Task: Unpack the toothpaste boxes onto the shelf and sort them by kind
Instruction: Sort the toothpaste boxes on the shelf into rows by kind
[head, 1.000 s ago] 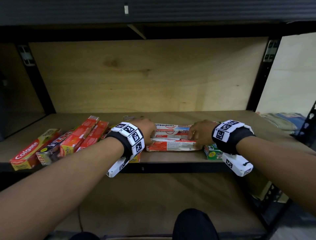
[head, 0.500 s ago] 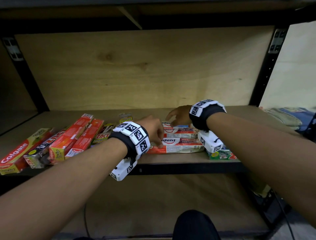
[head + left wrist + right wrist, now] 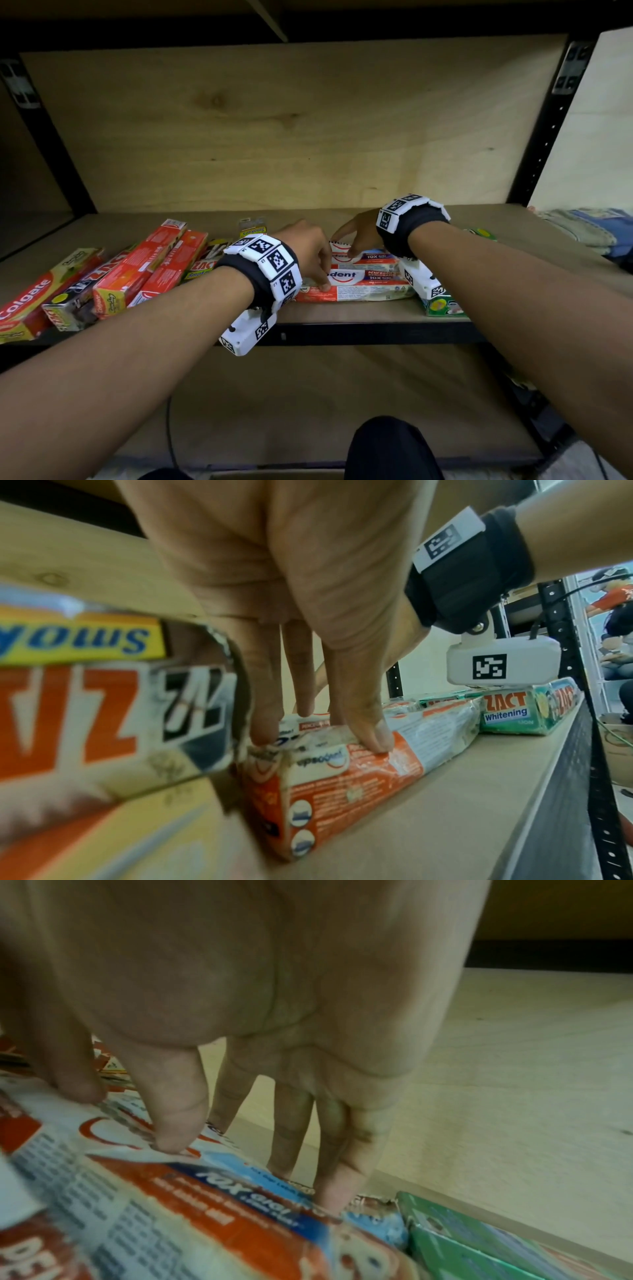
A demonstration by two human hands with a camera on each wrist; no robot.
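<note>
A dark-clad knee [image 3: 383, 445] sits lowest in the head view, with both bare forearms reaching over the lower board to the wooden shelf [image 3: 342, 313]. Near the shelf's front edge lies a shrink-wrapped pack of Pepsodent boxes [image 3: 368, 286], lengthwise across the middle. The left hand [image 3: 305, 255] grips the pack's left end, thumb on the near side and fingers curled over the top, as the left wrist view shows [image 3: 291, 642]. The right hand [image 3: 359, 233] rests on the pack's far edge, fingers straight and pointing down, fingertips [image 3: 335, 1194] touching the wrapper; whether it grips the pack I cannot tell. Just beside the pack's right end lies a green Zact Whitening box [image 3: 445, 305]. To the left, fanned out, are a Colgate box [image 3: 27, 301], black and orange Zact boxes [image 3: 72, 301], and red boxes [image 3: 157, 257]. Folded cloth [image 3: 582, 226] lies at the far right.
</note>
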